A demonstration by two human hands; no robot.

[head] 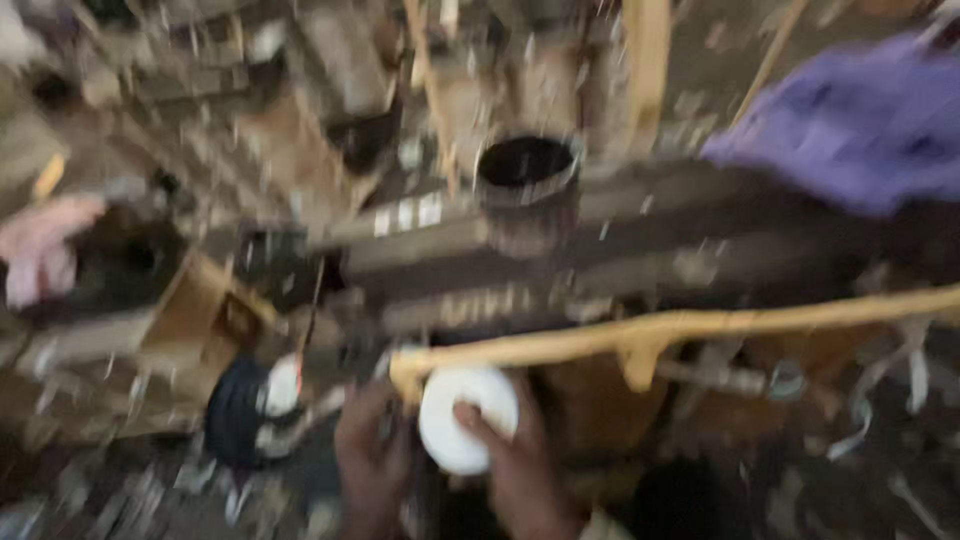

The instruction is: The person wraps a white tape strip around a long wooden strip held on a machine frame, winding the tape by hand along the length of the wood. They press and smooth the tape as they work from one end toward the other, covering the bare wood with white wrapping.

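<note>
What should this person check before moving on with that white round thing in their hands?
1. Right hand has a grip on the white disc: ok, the thumb lies over its lower face.
2. Left hand sharing the hold: cannot tell, it sits just left of the disc but the blur hides any contact.
3. Disc clear of the yellowish wooden stick: not ok, its top edge lies right at the stick's near end.
4. Dark open-topped can upright on the board above: ok.
5. Purple cloth out of the hands' way: ok, far upper right.
6. Sharp view of the work: not ok, the picture is motion-blurred.
</note>
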